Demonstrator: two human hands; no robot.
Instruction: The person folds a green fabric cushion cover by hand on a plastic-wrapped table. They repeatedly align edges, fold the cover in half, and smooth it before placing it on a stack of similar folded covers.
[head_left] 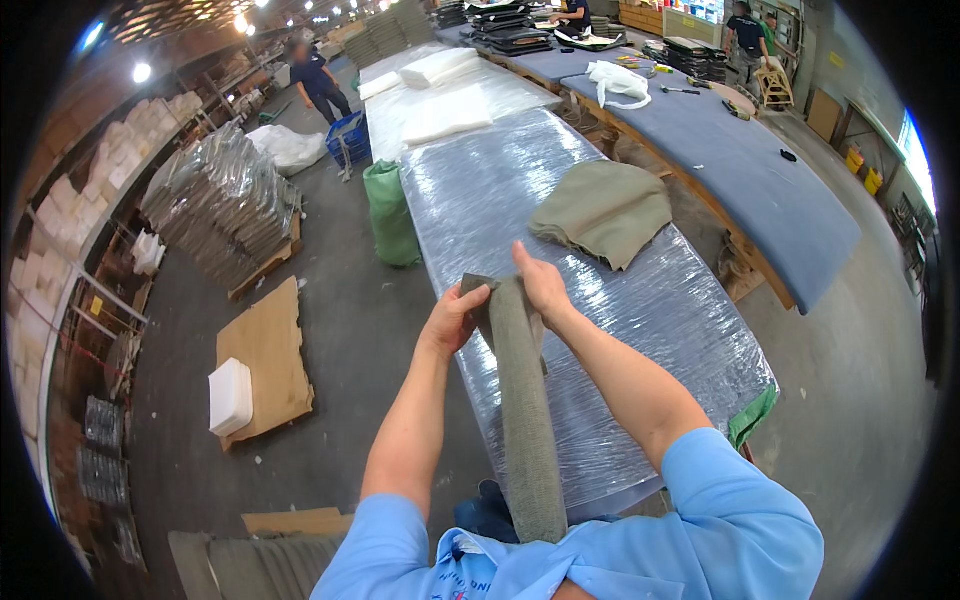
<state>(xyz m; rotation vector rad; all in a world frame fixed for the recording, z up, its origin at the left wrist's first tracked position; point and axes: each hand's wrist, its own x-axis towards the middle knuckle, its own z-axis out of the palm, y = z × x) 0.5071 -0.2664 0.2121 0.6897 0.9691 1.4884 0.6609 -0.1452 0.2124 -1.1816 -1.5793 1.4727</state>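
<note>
A long piece of olive-grey fabric hangs between my forearms, from the plastic-covered table down against my front. At its far end, my left hand pinches a dark flap of it between thumb and fingers. My right hand holds the right side of that end; its thumb points up and its fingers are mostly hidden behind the cloth. Beyond my right hand lies a separate olive-grey fabric piece, loosely rounded, on the shiny plastic-wrapped table.
White padded sheets lie at the table's far end, with a green sack at its left side. A blue-topped table with tools runs along the right. Wrapped stacks and cardboard are leftward. Other people stand farther off.
</note>
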